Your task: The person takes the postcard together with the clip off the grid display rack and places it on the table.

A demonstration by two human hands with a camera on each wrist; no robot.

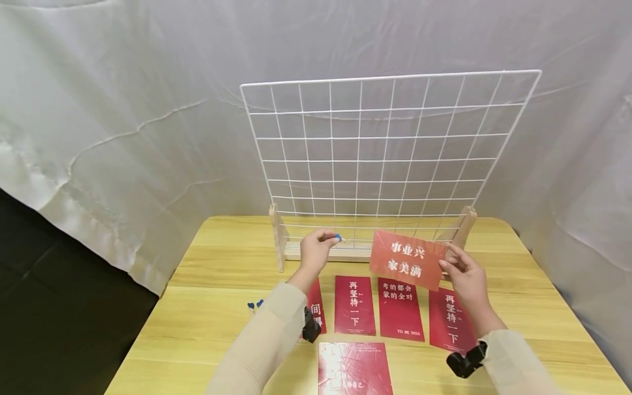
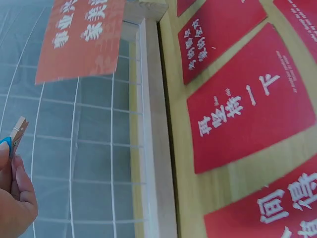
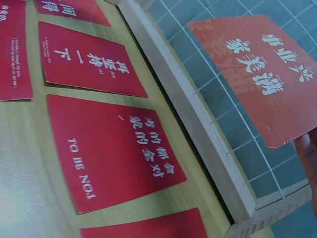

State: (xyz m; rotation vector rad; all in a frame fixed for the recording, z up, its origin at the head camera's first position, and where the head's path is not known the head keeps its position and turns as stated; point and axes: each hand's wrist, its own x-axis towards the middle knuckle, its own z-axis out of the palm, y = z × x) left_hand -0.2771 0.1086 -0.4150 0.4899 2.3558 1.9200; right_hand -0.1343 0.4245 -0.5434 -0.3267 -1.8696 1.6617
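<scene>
My left hand [image 1: 314, 253] pinches a small wooden clothespin [image 2: 18, 130] with a blue decoration at its end, in front of the white wire grid panel [image 1: 390, 78]. My right hand [image 1: 466, 282] holds an orange-red card [image 1: 407, 259] with white Chinese characters by its right edge, thumb and fingers on either side. In the head view the card is tilted and stands before the lower right part of the grid. Between the clothespin and the card there is a gap. In the right wrist view, the same card [image 3: 262, 74] appears in front of the wires.
Wooden feet [image 1: 278, 238] and a wooden base bar [image 1: 326, 254] support the grid on the yellow wood-grain table [image 1: 222, 274]. Several red cards [image 1: 354, 318] lie in a row, with a glossy one [image 1: 354, 367] nearer. Blue-topped clothespins [image 1: 251, 305] lie left of my left forearm.
</scene>
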